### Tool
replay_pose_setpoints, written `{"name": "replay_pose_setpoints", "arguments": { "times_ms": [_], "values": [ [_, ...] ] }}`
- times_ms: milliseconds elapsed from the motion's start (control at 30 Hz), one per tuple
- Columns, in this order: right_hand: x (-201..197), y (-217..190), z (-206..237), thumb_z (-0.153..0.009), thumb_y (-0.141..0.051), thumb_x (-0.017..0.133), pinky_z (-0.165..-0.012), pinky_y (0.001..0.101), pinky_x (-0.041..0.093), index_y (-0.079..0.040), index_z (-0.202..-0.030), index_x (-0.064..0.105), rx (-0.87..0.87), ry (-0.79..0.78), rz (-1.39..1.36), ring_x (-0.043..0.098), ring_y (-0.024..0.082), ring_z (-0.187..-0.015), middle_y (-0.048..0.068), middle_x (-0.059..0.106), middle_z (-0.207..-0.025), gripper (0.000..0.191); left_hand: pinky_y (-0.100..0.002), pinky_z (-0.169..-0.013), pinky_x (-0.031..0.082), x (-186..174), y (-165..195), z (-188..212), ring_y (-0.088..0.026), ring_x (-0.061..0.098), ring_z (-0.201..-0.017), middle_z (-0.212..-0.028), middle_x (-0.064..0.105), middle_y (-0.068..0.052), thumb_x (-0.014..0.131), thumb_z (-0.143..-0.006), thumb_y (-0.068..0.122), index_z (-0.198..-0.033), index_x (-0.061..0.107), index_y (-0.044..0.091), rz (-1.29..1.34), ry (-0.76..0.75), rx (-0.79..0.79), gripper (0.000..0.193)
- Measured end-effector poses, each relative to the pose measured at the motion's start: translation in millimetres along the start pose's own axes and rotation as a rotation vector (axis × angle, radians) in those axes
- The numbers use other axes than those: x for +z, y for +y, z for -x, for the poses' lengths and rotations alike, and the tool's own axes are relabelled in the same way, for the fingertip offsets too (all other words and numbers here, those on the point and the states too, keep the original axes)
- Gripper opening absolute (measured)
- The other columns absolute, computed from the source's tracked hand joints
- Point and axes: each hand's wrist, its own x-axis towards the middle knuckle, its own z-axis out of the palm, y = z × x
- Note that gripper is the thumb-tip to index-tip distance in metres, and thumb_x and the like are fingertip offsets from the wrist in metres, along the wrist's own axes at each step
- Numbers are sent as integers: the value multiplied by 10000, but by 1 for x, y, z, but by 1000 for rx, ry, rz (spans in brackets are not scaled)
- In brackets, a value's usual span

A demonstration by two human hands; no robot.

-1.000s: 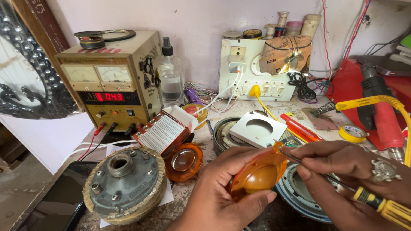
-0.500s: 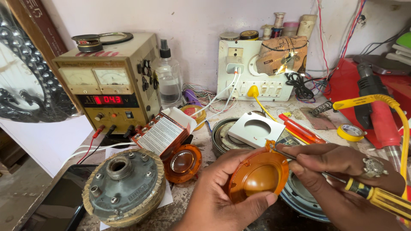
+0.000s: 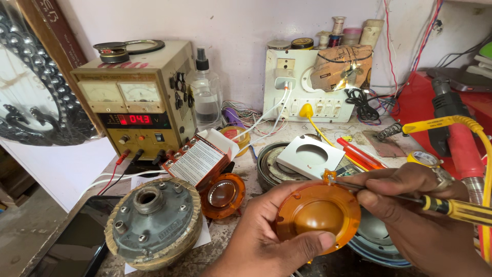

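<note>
Left hand [image 3: 266, 241] cups orange diaphragm [image 3: 318, 218] dome-up, steadying it; right hand [image 3: 410, 205] pinches screwdriver [image 3: 451, 206], tip at rim tab for access.

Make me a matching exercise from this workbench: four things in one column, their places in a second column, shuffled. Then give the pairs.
Things
1. orange dome diaphragm
2. screwdriver
3. spray bottle
4. small speaker

Places
A. on top of the power supply
B. in the right hand
C. cradled in the left hand
D. standing against the wall, right of the power supply

Pairs: 1-C, 2-B, 3-D, 4-A
</note>
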Motion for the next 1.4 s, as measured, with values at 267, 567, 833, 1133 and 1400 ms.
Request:
{"name": "replay_pose_setpoints", "arguments": {
  "times_ms": [267, 567, 833, 1133, 1400],
  "values": [
    [-11, 23, 0, -914, 142, 654, -1037, 553, 531, -13, -1052, 741, 238, 17, -557, 710, 385, -1147, 244, 746, -1173, 225, -370, -1165, 485, 2, 6, 0, -185, 624, -1302, -1364, 660, -115, 732, -932, 4, -1441, 529, -41, 51, -43, -38, 549],
    [-22, 34, 3, -919, 158, 673, -1100, 526, 493, 2, -1055, 749, 255, -6, -629, 685, 313, -1200, 87, 716, -1081, 220, -338, -1135, 502, 3, 11, 1, -192, 610, -1310, -1395, 640, -126, 732, -890, -39, -1566, 451, 42, -50, -9, -40, 737],
    [-22, 33, 0, -910, 149, 672, -1074, 523, 509, 11, -1058, 753, 268, -35, -654, 694, 314, -1164, 74, 704, -1051, 218, -348, -1147, 489, 2, 13, 0, -200, 596, -1336, -1417, 631, -139, 698, -914, -52, -1575, 438, 19, -37, -34, -62, 714],
    [-19, 28, 5, -888, 148, 681, -1025, 505, 584, -28, -1045, 754, 117, -77, -319, 734, 359, -1151, 245, 747, -1170, 247, -278, -1044, 525, 1, 5, 0, -144, 628, -1210, -1314, 652, -116, 591, -1016, 94, -1450, 538, 17, -141, 120, -12, 444],
    [3, 2, 10, -897, 61, 712, -986, 429, 616, -93, -1077, 732, 44, -109, 11, 754, 282, -1158, 192, 778, -1185, 238, -261, -898, 585, -6, -12, -2, -93, 703, -993, -1068, 773, -82, 718, -960, 50, -1176, 717, -53, -196, 221, 95, 239]
  ]
}}
